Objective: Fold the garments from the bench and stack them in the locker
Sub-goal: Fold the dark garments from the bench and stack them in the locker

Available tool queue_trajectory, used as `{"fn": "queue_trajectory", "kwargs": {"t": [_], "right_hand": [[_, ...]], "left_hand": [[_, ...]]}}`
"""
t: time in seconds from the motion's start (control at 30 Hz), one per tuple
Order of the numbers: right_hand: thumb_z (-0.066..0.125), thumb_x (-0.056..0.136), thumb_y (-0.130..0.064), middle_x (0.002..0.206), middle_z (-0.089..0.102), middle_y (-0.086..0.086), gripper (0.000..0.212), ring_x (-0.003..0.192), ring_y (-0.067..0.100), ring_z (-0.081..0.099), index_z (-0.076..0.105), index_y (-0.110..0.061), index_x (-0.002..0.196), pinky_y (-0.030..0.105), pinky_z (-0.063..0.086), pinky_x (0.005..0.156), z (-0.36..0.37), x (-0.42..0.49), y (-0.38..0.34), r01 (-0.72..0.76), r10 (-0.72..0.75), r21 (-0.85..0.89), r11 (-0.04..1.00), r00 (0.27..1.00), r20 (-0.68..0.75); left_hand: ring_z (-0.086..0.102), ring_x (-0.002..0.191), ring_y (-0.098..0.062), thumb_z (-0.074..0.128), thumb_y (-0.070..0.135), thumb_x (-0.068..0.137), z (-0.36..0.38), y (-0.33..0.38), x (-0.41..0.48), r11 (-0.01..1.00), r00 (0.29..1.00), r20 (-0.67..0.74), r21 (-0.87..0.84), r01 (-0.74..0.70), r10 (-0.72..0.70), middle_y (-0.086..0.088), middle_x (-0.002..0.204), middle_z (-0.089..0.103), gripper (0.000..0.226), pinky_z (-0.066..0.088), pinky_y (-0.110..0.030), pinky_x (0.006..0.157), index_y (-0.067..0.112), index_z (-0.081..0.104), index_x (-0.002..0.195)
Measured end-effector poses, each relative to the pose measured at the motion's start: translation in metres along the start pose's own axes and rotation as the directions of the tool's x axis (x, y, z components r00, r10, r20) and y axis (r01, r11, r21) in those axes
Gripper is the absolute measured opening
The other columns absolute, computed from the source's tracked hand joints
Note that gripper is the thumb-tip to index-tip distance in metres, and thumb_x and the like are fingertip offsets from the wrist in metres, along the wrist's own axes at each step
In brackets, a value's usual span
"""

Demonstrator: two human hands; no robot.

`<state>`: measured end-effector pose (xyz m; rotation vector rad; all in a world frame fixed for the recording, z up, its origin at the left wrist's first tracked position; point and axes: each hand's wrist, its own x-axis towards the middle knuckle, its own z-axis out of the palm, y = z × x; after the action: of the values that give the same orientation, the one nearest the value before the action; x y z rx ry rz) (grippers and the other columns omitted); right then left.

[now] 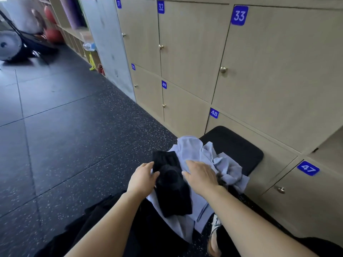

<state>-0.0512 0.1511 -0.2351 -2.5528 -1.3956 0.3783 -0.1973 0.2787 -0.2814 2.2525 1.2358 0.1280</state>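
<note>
A black padded bench (239,145) stands in front of the lockers. A crumpled light blue garment (193,151) lies across its near end and hangs over the edge. On top of it lies a folded black garment (172,188). My left hand (143,179) touches the black garment's left edge, thumb against it, fingers relaxed. My right hand (200,178) rests flat on the blue garment just right of the black one, fingers straight.
Beige numbered lockers (278,71) line the wall on the right, all doors closed; an open compartment (332,151) shows at the right edge above locker 47. Dark rubber floor (74,136) spreads left. Gym gear and shelves sit far back left. A shoe (215,232) is by the bench.
</note>
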Motion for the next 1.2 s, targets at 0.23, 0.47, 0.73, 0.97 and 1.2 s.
{"fn": "queue_trajectory", "kwargs": {"t": [0.23,0.47,0.73,0.97,1.2], "right_hand": [[0.044,0.099,-0.037,0.101,0.051,0.006,0.035,0.090,0.027,0.044,0.031,-0.019,0.071,0.032,0.033,0.074,0.044,0.045,0.002,-0.160,0.138,0.210,0.965,0.983,0.119],[0.054,0.090,-0.022,0.118,0.061,0.008,0.018,0.116,0.031,0.044,0.053,-0.012,0.104,0.036,0.039,0.098,0.068,0.065,0.005,-0.241,0.196,0.349,0.905,0.968,0.159],[0.057,0.084,-0.011,0.126,0.062,0.000,0.049,0.120,0.019,0.052,0.054,-0.026,0.132,0.035,0.042,0.102,0.056,0.072,-0.003,-0.227,0.217,0.500,0.836,0.973,0.078],[0.051,0.086,-0.003,0.072,0.049,-0.012,0.029,0.068,0.007,0.048,0.054,-0.026,0.103,0.023,0.038,0.063,0.009,0.053,0.006,-0.204,0.301,0.690,0.694,0.953,-0.020],[0.062,0.082,-0.002,0.079,0.072,-0.004,0.024,0.085,0.018,0.068,0.074,-0.013,0.099,0.033,0.055,0.082,-0.076,0.013,0.022,-0.067,0.274,0.739,0.671,0.948,-0.164]], "left_hand": [[0.055,0.111,-0.027,0.058,0.034,0.094,0.031,-0.011,0.031,0.993,0.993,-0.021,-0.014,0.114,-0.114,-0.006,0.116,0.059,0.033,0.045,-0.036,0.091,0.011,0.057,0.118],[0.047,0.122,-0.027,0.063,0.028,0.091,0.044,-0.012,0.039,0.988,0.982,-0.118,-0.056,0.144,-0.150,-0.006,0.132,0.054,0.060,0.037,-0.037,0.102,0.016,0.040,0.146],[0.062,0.101,-0.024,0.064,0.006,0.088,0.023,0.006,0.037,0.952,0.964,-0.225,-0.297,0.070,-0.141,-0.001,0.098,0.068,0.040,0.043,-0.025,0.089,0.006,0.057,0.128],[0.065,0.076,0.002,0.064,0.003,0.090,-0.014,0.034,0.019,0.837,0.965,-0.215,-0.547,0.009,-0.151,0.010,0.078,0.070,0.017,0.044,-0.007,0.071,0.012,0.073,0.101],[0.046,0.057,-0.010,0.063,0.006,0.091,-0.056,0.091,-0.005,0.749,0.974,-0.228,-0.648,-0.137,-0.019,0.002,0.063,0.052,0.009,0.044,-0.024,0.063,0.005,0.071,0.087]]}}
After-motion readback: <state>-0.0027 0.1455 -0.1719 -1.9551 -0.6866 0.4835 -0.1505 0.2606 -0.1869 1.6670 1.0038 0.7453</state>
